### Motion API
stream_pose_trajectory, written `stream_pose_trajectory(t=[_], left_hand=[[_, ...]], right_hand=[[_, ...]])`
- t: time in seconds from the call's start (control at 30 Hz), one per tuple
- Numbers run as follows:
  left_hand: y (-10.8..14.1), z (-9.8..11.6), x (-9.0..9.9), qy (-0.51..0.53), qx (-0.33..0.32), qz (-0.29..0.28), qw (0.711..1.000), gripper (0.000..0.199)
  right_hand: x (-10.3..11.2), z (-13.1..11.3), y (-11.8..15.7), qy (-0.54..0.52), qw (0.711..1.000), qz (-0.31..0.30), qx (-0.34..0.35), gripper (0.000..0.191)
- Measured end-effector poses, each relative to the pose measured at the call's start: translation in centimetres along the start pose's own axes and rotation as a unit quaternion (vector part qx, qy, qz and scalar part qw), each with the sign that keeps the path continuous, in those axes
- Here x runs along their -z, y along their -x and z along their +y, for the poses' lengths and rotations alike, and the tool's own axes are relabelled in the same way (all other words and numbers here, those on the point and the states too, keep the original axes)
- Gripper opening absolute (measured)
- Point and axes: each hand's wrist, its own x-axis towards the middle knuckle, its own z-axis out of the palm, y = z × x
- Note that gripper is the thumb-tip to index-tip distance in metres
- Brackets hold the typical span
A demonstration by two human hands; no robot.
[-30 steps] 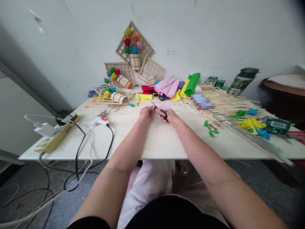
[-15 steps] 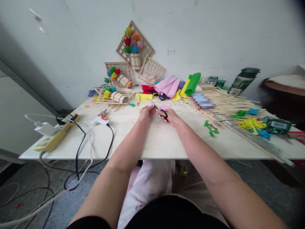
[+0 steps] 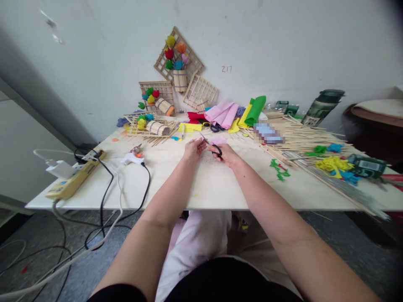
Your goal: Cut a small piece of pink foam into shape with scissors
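Two hands meet at the middle of the pale tabletop (image 3: 220, 184), over a small pale-pink scrap of felt (image 3: 201, 141). The left hand (image 3: 192, 149) pinches the scrap between its fingertips; the right hand (image 3: 226, 154) is closed through the loops of black-handled scissors (image 3: 211, 145), blades angled toward the scrap — whether they touch it cannot be told. Just behind lie folded pink felt sheets (image 3: 222, 114), and a white glue gun (image 3: 131, 158) sits to the left.

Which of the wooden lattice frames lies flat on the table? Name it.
The lattice frame at the table's far left, carrying a stick bundle and small coloured flowers. The other three stand propped against the wall behind it.
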Motion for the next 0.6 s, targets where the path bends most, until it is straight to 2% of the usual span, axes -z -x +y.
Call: stream_pose_trajectory(t=[0.6], left_hand=[[0.75, 0.38, -0.54, -0.019, 0.017, -0.014, 1.0, 0.008]], right_hand=[[0.22, 0.22, -0.27, -0.004, 1.0, 0.007, 0.001, 0.03]])
